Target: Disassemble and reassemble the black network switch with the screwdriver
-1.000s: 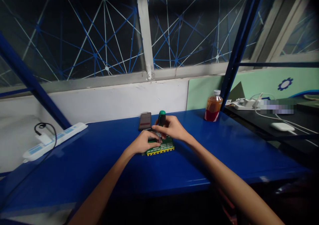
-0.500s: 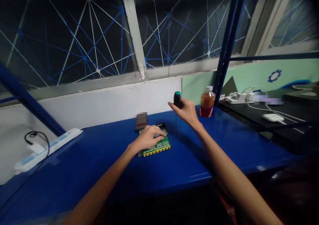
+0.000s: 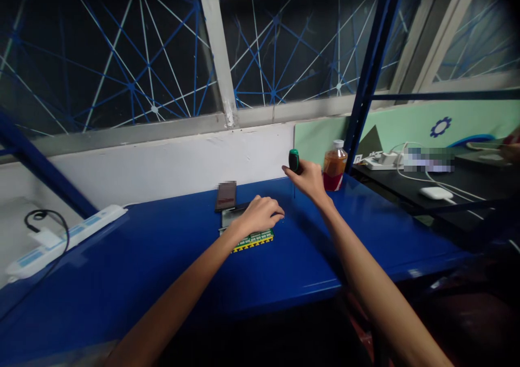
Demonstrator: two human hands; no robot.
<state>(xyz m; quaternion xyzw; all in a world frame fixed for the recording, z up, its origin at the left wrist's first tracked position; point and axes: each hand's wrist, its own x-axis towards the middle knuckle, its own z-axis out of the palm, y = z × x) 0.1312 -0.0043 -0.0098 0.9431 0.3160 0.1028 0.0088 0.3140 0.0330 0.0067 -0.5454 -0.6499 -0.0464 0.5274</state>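
Note:
In my right hand point(image 3: 311, 180) is a screwdriver point(image 3: 293, 160) with a green and black handle, held upright above the table, its thin shaft pointing down. My left hand point(image 3: 263, 214) reaches over a green circuit board point(image 3: 264, 236) with a yellow toothed front edge and hides much of it. The left fingertips are drawn together past the board's right side; a tiny dark speck shows just below them, too small to name. Behind and left of the board, a grey flat casing point(image 3: 229, 216) is partly covered by my left hand.
A dark phone-like slab point(image 3: 226, 196) lies behind the casing on the blue table point(image 3: 170, 259). To the right stands a drink bottle point(image 3: 335, 166) by a blue post. A white power strip point(image 3: 69, 240) with a black cable lies at left. Cables and a white adapter point(image 3: 436, 193) occupy the black desk.
My left hand has moved right, from on the board to past its right side. The view has shifted slightly; my right hand still holds the screwdriver upright.

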